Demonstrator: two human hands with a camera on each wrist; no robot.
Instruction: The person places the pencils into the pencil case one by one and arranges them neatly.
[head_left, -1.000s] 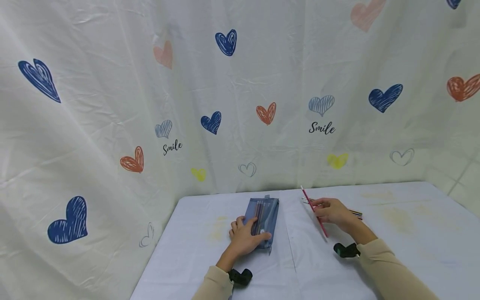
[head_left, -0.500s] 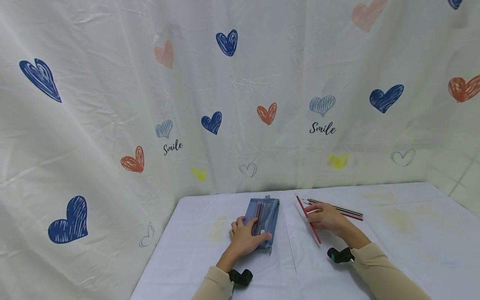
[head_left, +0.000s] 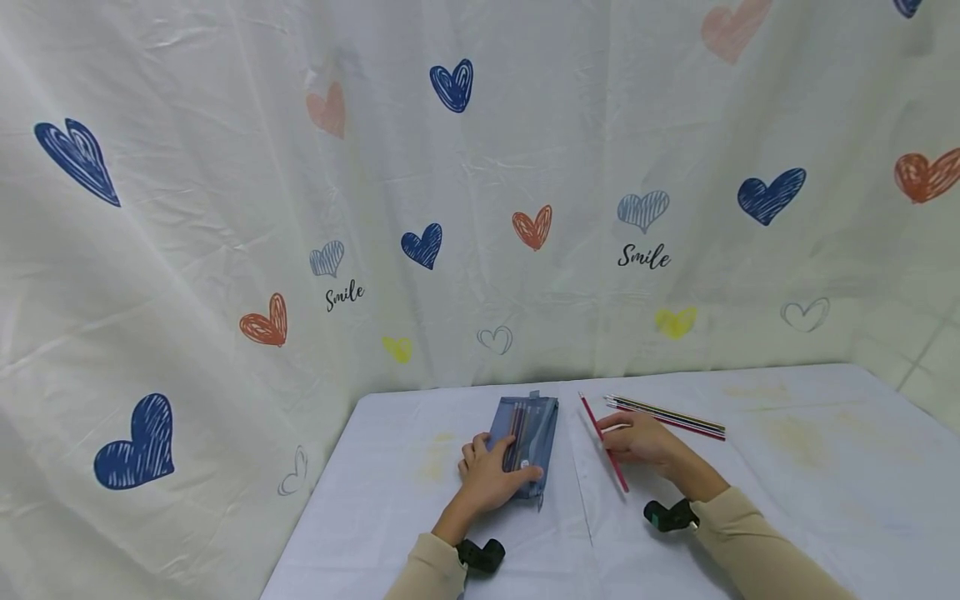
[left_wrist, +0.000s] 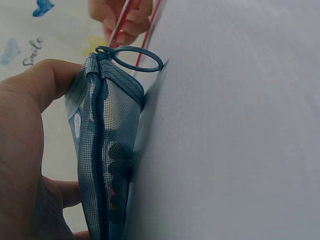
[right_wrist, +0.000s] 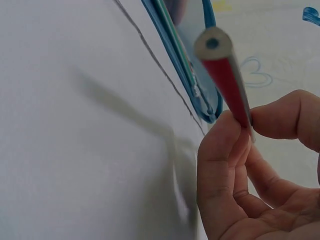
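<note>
A blue mesh pencil case (head_left: 545,433) lies on the white-covered table, with slim pencils (head_left: 517,414) showing inside it. My left hand (head_left: 489,477) rests on the case, fingers spread over its left part and thumb toward its lower right. In the left wrist view, the zipped side of the case (left_wrist: 115,120) faces the camera, with a ring pull (left_wrist: 159,62) at one end. Between thumb and fingers my right hand (head_left: 641,440) pinches a red pencil (head_left: 590,410), tilted right of the case. Its flat end with a dark core points at the right wrist camera.
Several pencils (head_left: 686,421) lie in a bundle on the table, behind and right of my right hand. A white curtain (head_left: 570,300) printed with hearts hangs behind the table (head_left: 420,533). Dark wrist cameras (head_left: 480,554) sit at both wrists.
My right hand has moved left and slightly toward me with the red pencil, away from the bundle, which is now more exposed. The left hand and the case have stayed put.
</note>
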